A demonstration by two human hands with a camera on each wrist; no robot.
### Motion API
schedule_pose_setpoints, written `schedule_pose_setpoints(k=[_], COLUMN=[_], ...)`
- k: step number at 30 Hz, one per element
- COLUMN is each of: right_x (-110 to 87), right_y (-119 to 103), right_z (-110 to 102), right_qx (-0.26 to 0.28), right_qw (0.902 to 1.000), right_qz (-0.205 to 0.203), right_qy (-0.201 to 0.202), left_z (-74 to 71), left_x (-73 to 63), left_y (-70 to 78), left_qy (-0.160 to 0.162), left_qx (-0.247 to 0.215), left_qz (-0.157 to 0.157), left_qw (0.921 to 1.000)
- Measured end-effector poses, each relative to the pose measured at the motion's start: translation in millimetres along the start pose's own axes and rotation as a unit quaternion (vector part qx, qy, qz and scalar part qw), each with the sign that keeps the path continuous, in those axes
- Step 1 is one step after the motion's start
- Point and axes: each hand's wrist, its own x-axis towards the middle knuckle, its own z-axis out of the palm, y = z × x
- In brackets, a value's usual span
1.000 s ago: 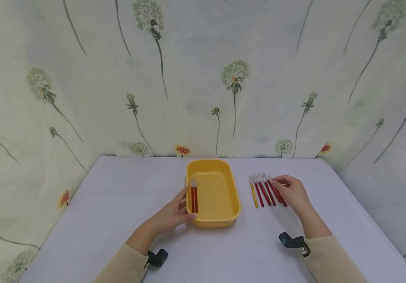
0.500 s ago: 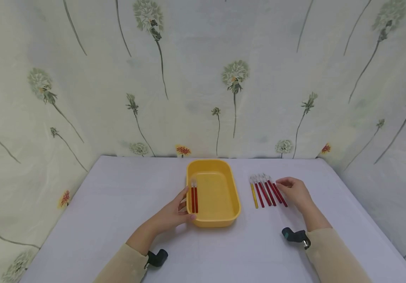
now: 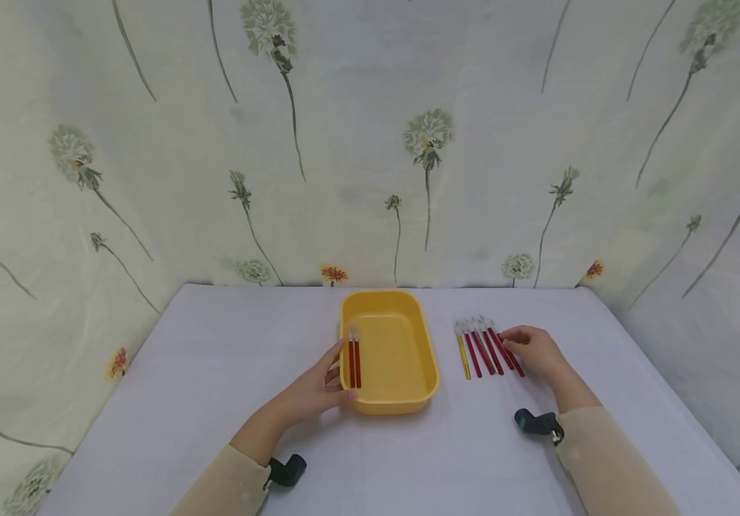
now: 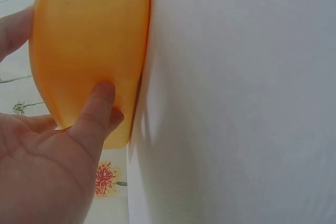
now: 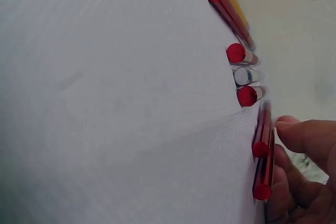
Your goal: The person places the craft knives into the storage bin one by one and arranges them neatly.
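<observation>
The tray (image 3: 394, 358) is yellow, the sticks (image 3: 491, 351) mostly red, the pale backdrop (image 3: 344, 229) dandelion-patterned.

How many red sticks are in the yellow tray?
2. In the head view, the left stick lies along the left side of the yellow tray; the right stick is just beside it, roughly parallel. No others seem hidden inside.

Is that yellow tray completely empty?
No, two red sticks lie side by side in the yellow tray, along its left side in the head view.
</observation>
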Motion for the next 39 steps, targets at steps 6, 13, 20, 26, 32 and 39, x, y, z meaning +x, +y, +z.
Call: schedule_pose_setpoints(k=[6,13,20,26,32,39], right_x=[2.9,3.1,3.3,3.7,7.7,10.5], right_y=[0.9,0.4,-1.5,-1.7,0.9,6.8], right_z=[0.1,-4.0,-10.1,-11.6,-12.5,-13.0], right_qx=[-0.007,-0.017,-0.029,-0.056,-0.066,-0.045], right_qw=[0.9999,0.9996,0.9991,0.9979,0.9971,0.9985], right_qz=[-0.001,-0.014,0.004,0.003,0.003,0.007], right_qy=[-0.01,-0.015,-0.032,-0.035,-0.038,-0.031], left_z=[-0.2,0.2,0.9,0.6,1.1,1.7], left_x=[-0.9,-1.9,-2.7,-2.9,-2.4,-2.3], left_y=[1.1,1.7,3.5,3.6,2.6,2.6], left_qy=[0.003,0.002,0.005,0.005,0.007,0.006], left_qx=[0.004,0.004,0.007,0.007,0.008,0.013], left_qz=[-0.008,-0.002,-0.001,-0.001,-0.006,-0.003], left_qw=[1.0,1.0,1.0,1.0,0.9999,0.9999])
